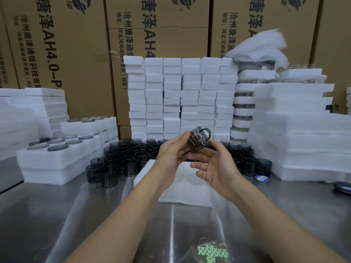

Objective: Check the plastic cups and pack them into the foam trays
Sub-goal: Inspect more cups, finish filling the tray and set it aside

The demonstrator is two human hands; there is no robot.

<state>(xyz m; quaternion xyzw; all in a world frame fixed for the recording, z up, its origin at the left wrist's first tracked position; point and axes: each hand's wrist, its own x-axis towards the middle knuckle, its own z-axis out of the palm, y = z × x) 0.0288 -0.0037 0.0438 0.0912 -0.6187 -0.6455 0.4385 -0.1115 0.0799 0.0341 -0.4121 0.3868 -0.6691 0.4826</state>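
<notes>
cup of dark smoky plastic, tilted with its handle uppermost, held above the steel table near the centre of view. left hand grips it from 9 o'clock, thumb on its upper edge and fingers curled against its side; right hand pinches it from 4 o'clock between thumb and forefinger, the remaining fingers loosely spread below. at 6 o'clock of the cup, directly beneath the hands, a white foam tray lies on the table, its pockets largely hidden by the wrists. loose cups of the same kind stand upright in a dense cluster behind the tray, spreading from 9 o'clock to 3 o'clock of the hands. packed trays, with cups seated in their round pockets, are stacked at 9 o'clock. foam blocks rise in columns at 12 o'clock, in front of cardboard boxes. further stacked trays stand at 3 o'clock.
</notes>
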